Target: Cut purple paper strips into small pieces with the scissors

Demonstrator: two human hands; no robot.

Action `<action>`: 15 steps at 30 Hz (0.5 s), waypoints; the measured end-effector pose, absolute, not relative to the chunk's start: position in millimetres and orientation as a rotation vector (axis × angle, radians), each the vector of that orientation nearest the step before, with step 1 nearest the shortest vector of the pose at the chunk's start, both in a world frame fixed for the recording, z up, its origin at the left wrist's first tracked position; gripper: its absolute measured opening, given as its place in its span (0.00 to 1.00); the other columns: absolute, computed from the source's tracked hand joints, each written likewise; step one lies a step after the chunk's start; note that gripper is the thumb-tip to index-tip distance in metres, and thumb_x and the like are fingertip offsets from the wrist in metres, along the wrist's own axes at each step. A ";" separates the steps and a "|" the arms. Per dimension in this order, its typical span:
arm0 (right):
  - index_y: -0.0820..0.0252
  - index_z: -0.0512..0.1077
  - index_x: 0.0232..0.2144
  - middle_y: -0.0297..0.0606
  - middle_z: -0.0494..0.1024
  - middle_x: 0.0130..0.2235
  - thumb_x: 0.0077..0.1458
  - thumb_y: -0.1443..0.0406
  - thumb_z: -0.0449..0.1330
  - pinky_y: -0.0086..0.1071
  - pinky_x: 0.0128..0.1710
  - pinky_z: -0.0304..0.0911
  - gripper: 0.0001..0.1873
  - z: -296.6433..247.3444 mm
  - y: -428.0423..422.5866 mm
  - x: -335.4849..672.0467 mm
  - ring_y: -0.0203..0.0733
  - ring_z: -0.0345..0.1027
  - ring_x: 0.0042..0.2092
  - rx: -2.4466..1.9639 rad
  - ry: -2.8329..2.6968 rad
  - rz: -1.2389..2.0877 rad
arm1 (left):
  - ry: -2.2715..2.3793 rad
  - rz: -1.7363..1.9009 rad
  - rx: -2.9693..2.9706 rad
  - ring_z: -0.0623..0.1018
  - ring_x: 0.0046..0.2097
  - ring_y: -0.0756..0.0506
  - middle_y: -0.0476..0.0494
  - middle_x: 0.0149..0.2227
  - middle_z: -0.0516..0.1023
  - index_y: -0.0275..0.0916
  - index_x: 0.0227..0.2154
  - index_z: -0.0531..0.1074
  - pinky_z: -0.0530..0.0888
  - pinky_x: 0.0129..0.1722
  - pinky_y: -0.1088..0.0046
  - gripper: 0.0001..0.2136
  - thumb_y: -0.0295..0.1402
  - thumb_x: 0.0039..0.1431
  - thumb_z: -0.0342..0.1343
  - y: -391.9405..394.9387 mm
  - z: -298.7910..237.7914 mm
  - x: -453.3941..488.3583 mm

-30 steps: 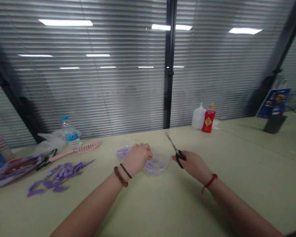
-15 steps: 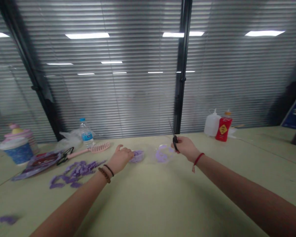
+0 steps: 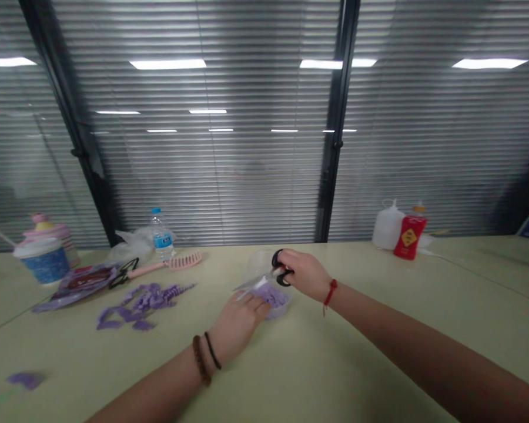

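My right hand (image 3: 303, 275) is closed around the black handles of a pair of scissors (image 3: 264, 279), whose blades point left over a small clear plastic bowl (image 3: 273, 301) of purple pieces. My left hand (image 3: 238, 324) rests on the table with its fingers against the near left side of that bowl; whether they grip it is unclear. Bead and cord bracelets sit on my left wrist, a red cord on my right.
Purple cut scraps (image 3: 143, 298) lie to the left, with a pink comb (image 3: 167, 264), black scissors (image 3: 123, 271), a water bottle (image 3: 160, 236), a packet (image 3: 77, 283) and a blue cup (image 3: 44, 258). A white bottle (image 3: 388, 224) and red bottle (image 3: 409, 238) stand at the back right. Blinds close off the far edge.
My right hand has swung the scissors from pointing up to pointing left over the bowl. My left hand has come back toward me and now touches the bowl.
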State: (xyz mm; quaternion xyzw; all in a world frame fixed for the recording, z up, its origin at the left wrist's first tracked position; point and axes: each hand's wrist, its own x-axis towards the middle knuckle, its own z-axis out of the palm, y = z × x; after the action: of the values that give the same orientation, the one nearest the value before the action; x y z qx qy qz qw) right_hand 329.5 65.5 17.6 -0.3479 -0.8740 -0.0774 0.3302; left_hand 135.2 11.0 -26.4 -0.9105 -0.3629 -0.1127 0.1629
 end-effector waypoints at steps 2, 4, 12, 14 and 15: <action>0.61 0.65 0.27 0.34 0.68 0.30 0.43 0.77 0.54 0.25 0.30 0.51 0.09 12.4 63.8 333.1 0.35 0.60 0.32 -0.896 -2.289 -0.248 | -1.024 -0.346 -2.611 0.70 0.39 0.46 0.47 0.38 0.73 0.40 0.41 0.67 0.66 0.40 0.68 0.10 0.24 0.57 0.48 11.8 -27.6 134.0; 0.61 0.65 0.28 0.35 0.69 0.31 0.44 0.77 0.53 0.25 0.32 0.52 0.09 10.1 62.5 336.8 0.36 0.60 0.33 -0.871 -2.303 -0.275 | -1.015 -0.372 -2.610 0.70 0.41 0.46 0.45 0.38 0.73 0.40 0.41 0.67 0.65 0.42 0.67 0.10 0.24 0.58 0.47 13.1 -29.4 131.6; 0.61 0.66 0.26 0.35 0.68 0.31 0.41 0.77 0.54 0.26 0.34 0.53 0.09 15.5 61.2 340.7 0.36 0.60 0.34 -0.956 -2.093 -0.005 | -1.104 -0.356 -2.666 0.70 0.43 0.44 0.42 0.40 0.73 0.41 0.43 0.67 0.65 0.45 0.64 0.11 0.28 0.58 0.48 5.6 -25.1 129.4; 0.61 0.65 0.24 0.33 0.67 0.29 0.39 0.76 0.57 0.25 0.33 0.54 0.08 20.5 70.3 343.0 0.35 0.59 0.33 -1.118 -1.757 0.333 | -1.163 -0.435 -2.644 0.66 0.49 0.42 0.40 0.47 0.69 0.41 0.50 0.61 0.62 0.50 0.61 0.18 0.36 0.56 0.51 4.6 -18.1 118.1; 0.61 0.65 0.24 0.32 0.67 0.28 0.39 0.75 0.58 0.25 0.31 0.54 0.08 22.9 76.6 345.7 0.35 0.59 0.31 -1.183 -1.616 0.435 | -1.216 -0.482 -2.605 0.62 0.53 0.40 0.39 0.51 0.65 0.41 0.53 0.57 0.60 0.52 0.59 0.25 0.41 0.54 0.52 6.5 -14.5 106.4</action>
State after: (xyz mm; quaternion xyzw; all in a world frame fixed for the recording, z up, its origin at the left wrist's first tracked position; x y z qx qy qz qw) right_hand 345.7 76.6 22.9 -0.4933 -0.6739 0.1815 0.5193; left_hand 106.4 6.5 -14.5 -0.8879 -0.4145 -0.1643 0.1133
